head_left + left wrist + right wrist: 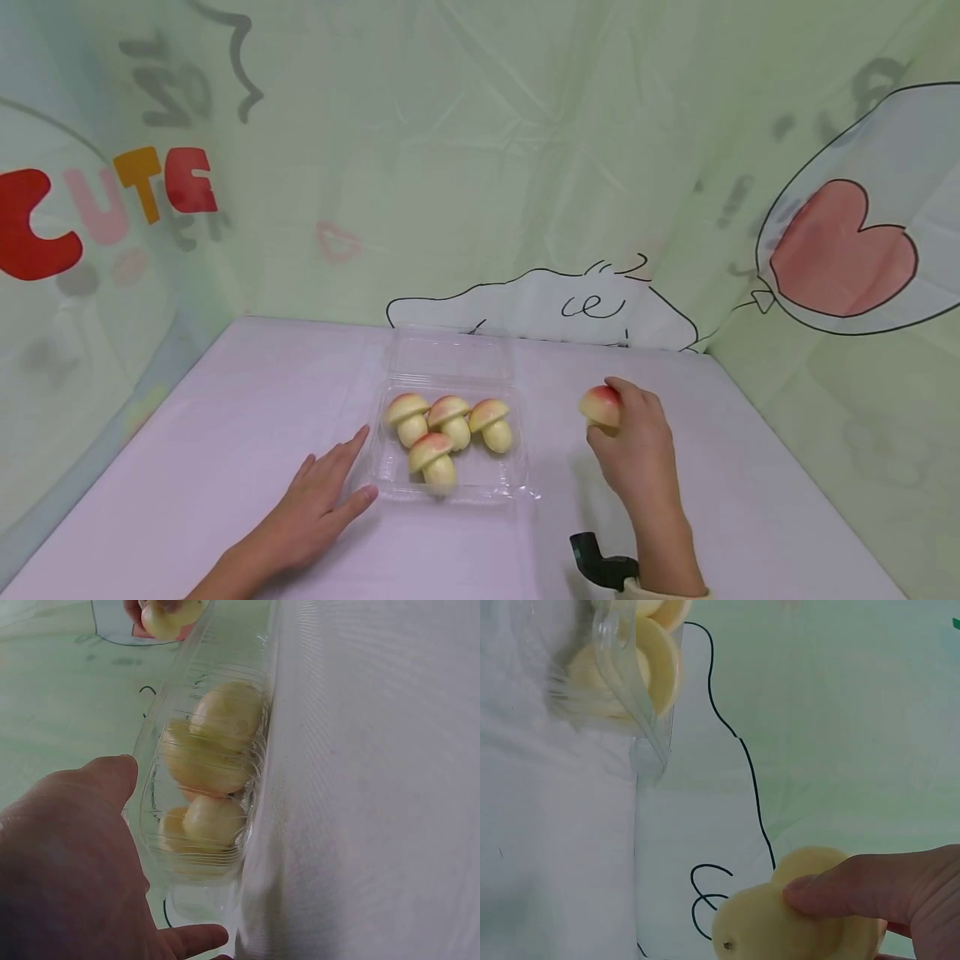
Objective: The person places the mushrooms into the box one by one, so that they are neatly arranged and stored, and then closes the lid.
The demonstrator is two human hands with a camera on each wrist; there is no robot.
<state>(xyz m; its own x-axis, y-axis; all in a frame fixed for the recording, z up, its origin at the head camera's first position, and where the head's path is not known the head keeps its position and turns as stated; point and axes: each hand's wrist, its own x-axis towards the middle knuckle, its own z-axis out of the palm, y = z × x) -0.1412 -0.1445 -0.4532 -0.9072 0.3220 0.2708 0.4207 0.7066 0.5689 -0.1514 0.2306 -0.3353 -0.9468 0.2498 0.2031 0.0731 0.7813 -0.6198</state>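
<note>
My right hand pinches a toy mushroom with a red-tinged cap, to the right of a clear plastic clamshell box. In the right wrist view the thumb presses on the pale yellow mushroom. Several similar mushrooms lie in the box, three in a back row and one mushroom in front. My left hand has its fingers spread at the box's left side, thumb close to the front left corner. From the left wrist, the mushrooms show through the box's ribbed wall.
The box's clear lid is folded back toward the rear of the white-covered table. A printed pale green curtain encloses the table's back and sides. A black strap piece sits by the right wrist.
</note>
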